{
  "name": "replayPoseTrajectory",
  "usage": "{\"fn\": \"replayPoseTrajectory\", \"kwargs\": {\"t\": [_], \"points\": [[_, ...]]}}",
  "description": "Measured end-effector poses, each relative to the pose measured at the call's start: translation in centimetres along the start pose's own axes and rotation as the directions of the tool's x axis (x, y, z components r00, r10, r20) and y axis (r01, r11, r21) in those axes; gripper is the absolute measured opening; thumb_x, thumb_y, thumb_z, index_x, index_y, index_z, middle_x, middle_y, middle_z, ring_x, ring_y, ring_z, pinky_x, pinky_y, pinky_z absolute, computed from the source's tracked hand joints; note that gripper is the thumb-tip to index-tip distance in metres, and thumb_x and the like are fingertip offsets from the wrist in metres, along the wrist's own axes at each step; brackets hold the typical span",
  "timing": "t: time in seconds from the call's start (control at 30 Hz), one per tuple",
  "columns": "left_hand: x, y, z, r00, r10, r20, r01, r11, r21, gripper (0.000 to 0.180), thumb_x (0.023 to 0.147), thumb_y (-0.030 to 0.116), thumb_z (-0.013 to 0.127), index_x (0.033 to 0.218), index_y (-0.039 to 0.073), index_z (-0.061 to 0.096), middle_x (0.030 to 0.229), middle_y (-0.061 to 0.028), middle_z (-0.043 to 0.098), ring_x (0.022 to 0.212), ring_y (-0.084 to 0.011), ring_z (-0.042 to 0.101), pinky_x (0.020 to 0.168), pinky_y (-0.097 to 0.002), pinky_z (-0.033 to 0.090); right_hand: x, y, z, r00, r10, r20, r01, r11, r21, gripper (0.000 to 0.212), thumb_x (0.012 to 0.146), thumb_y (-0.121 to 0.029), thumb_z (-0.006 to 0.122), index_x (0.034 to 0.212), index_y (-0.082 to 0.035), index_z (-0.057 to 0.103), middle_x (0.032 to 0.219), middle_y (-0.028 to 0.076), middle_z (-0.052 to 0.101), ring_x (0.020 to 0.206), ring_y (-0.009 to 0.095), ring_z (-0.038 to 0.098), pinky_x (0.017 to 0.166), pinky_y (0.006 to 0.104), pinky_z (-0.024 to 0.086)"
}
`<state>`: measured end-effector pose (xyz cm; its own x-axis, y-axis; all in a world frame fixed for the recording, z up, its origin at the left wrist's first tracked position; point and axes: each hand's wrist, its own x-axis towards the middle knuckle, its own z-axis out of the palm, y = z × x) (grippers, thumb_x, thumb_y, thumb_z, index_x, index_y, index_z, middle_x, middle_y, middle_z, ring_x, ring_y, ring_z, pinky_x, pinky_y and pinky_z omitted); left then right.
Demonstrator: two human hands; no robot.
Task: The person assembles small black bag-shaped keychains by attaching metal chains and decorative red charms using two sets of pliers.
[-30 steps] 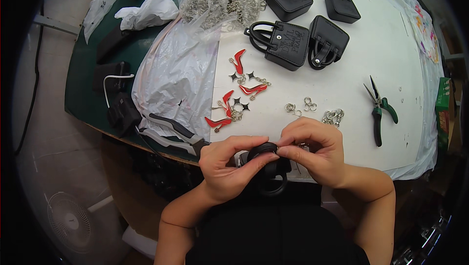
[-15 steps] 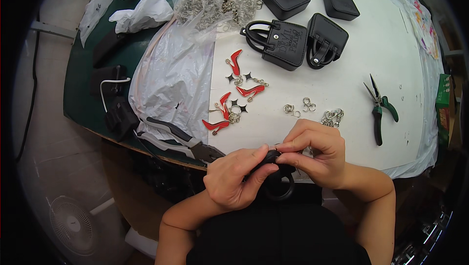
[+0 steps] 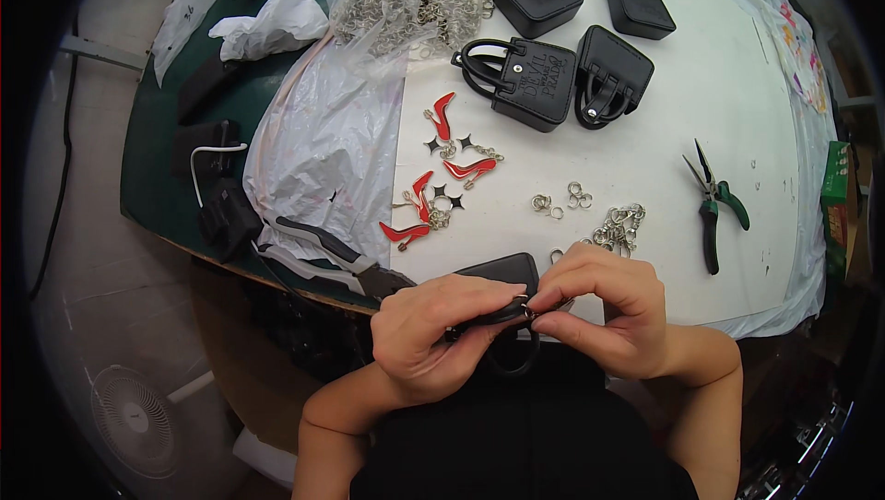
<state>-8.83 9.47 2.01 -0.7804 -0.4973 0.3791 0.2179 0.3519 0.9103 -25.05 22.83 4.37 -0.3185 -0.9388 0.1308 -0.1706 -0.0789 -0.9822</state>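
Note:
At the table's near edge my left hand (image 3: 429, 329) is closed around a small black handbag (image 3: 505, 269), its handle loop hanging below toward me. My right hand (image 3: 613, 306) pinches a small metal ring (image 3: 529, 312) between thumb and forefinger, right against the bag's edge. The fingers partly cover the ring, so I cannot tell whether it is linked to the bag. Just beyond my right hand lies a silver chain (image 3: 619, 228), with several loose jump rings (image 3: 579, 194) to its left. Red high-heel charms (image 3: 470, 169) with dark star pieces lie farther left.
Several more black mini handbags (image 3: 530, 85) stand at the back. Green-handled pliers (image 3: 710, 210) lie at right. Grey-and-black pliers (image 3: 318, 256) rest by the left table edge. A clear bag of chains (image 3: 410, 2), white plastic sheeting (image 3: 318, 159) and black boxes (image 3: 205, 150) are at left.
The small handbag has turned in my left hand, so its flat side now shows beyond my fingers. My right hand has shifted slightly, and the pinched ring has come into view.

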Motion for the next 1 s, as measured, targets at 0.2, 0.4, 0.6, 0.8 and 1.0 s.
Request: {"fn": "replayPoseTrajectory", "kwargs": {"t": [0.2,0.4,0.6,0.8,1.0], "points": [[0.0,-0.1,0.7,0.969,0.243,0.049,-0.248,0.946,0.208,0.036,0.071,-0.013,0.073,0.105,-0.003,0.064,0.097,-0.0186,0.072,0.09,-0.0305,0.073,0.077,-0.0373,0.063,0.1,-0.5,0.3,0.982,-0.19,-0.014,0.175,0.93,-0.324,0.023,0.072,0.002,0.079,0.09,-0.002,0.064,0.088,0.01,0.064,0.074,0.024,0.061,0.061,0.0325,0.049],[-0.2,-0.1,-0.1,0.968,0.215,0.132,-0.241,0.942,0.232,0.04,0.069,-0.002,0.082,0.104,-0.001,0.062,0.101,-0.0176,0.072,0.094,-0.0335,0.071,0.079,-0.0388,0.061,-0.1,-0.7,0.4,0.98,-0.189,0.059,0.196,0.879,-0.436,0.023,0.072,0.003,0.074,0.089,-0.002,0.059,0.086,0.01,0.059,0.07,0.027,0.055,0.062,0.0357,0.045],[-0.6,0.8,-9.9,0.949,-0.226,0.22,-0.031,0.629,0.776,0.042,0.056,0.017,0.089,0.086,0.004,0.063,0.109,-0.0099,0.067,0.105,-0.0322,0.059,0.085,-0.0434,0.05,-0.4,-1.7,-1.7,0.959,-0.243,0.147,0.284,0.79,-0.543,0.026,0.068,0.0,0.075,0.088,-0.002,0.059,0.084,0.009,0.058,0.069,0.026,0.054,0.062,0.0359,0.044],[-0.8,-0.3,-13.2,0.913,-0.214,0.347,-0.202,0.502,0.841,0.041,0.059,0.021,0.087,0.088,0.003,0.065,0.12,-0.0106,0.063,0.114,-0.0346,0.055,0.092,-0.046,0.047,-0.2,-1.8,-1.8,0.947,-0.267,0.177,0.32,0.772,-0.549,0.026,0.068,-0.001,0.076,0.088,-0.001,0.059,0.082,0.009,0.058,0.069,0.025,0.054,0.061,0.0359,0.045],[-1.2,-1.3,-13.7,0.893,-0.088,0.442,-0.328,0.545,0.772,0.032,0.066,0.017,0.084,0.084,0.0,0.064,0.111,-0.0145,0.063,0.102,-0.0339,0.057,0.082,-0.0444,0.049,-0.6,-1.9,-1.7,0.936,-0.292,0.195,0.351,0.764,-0.541,0.026,0.07,-0.003,0.077,0.089,0.0,0.059,0.082,0.01,0.058,0.069,0.025,0.054,0.06,0.0345,0.045]]}}
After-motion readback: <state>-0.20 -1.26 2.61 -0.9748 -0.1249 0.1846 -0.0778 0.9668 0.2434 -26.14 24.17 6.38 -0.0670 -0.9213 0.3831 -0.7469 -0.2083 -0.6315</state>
